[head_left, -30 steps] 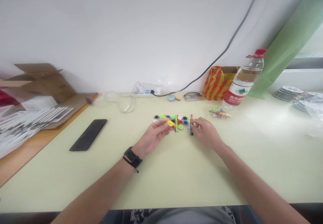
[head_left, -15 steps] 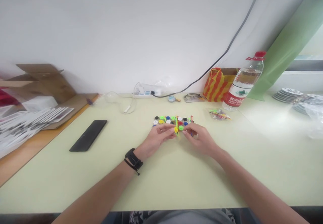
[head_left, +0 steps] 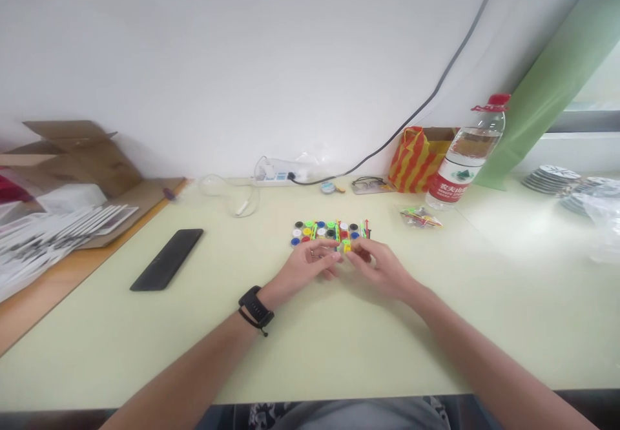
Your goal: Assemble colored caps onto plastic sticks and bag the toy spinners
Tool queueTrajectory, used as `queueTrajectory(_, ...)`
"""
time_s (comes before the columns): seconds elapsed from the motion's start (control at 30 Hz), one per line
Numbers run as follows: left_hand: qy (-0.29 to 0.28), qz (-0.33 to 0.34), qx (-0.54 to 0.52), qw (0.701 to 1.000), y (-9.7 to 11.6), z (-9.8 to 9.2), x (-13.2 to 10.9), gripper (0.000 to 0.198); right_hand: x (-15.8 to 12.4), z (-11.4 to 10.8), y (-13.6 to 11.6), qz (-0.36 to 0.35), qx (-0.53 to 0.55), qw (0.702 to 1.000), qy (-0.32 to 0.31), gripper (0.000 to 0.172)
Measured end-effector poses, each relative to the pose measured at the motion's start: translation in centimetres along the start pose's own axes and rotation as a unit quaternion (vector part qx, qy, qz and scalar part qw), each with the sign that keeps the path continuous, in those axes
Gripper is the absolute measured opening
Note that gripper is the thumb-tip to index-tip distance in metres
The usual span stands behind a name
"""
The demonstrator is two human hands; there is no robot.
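Note:
Several rows of coloured round plastic pieces (head_left: 321,232), in black, white, blue, red, yellow and green, lie on the table just beyond my hands. Thin green and red plastic sticks (head_left: 365,228) are among them. My right hand (head_left: 382,268) pinches a small yellow plastic piece (head_left: 347,248) between thumb and index finger. Close on its left, my left hand (head_left: 310,265) has its thumb and bent fingers slightly apart, with nothing clearly visible between them. My hands hide part of the nearest row.
A black flat slab (head_left: 167,259) lies at left, near stacked white cards (head_left: 62,236) and a cardboard box (head_left: 82,155). At the back are a power strip (head_left: 276,177), glasses (head_left: 368,183), a striped bag (head_left: 413,161), a water bottle (head_left: 465,159) and a small packet (head_left: 420,217).
The yellow piece has moved from my left fingertips to my right ones, slightly rightward. My left thumb and fingers have parted a little. The view has shifted slightly.

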State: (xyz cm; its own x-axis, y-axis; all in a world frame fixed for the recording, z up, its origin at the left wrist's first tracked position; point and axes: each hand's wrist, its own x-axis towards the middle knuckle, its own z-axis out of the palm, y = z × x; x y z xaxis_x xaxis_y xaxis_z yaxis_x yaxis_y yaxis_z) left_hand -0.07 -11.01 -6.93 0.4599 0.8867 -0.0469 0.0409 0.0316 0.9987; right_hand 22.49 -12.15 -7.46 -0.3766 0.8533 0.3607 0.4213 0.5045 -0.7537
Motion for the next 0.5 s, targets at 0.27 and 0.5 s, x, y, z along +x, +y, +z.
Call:
queueTrajectory(0.27,0.006,-0.01,0.027,1.0,-0.3,0.0,0.0,0.041,0.3,-5.4,3.4,0.097,-0.253,0.937,0.221,0.022)
queueTrajectory(0.5,-0.006,-0.012,0.036,0.999,-0.2,-0.1,0.1,0.04,-0.5,-6.5,5.3,0.277,-0.373,0.886,0.007,0.025)
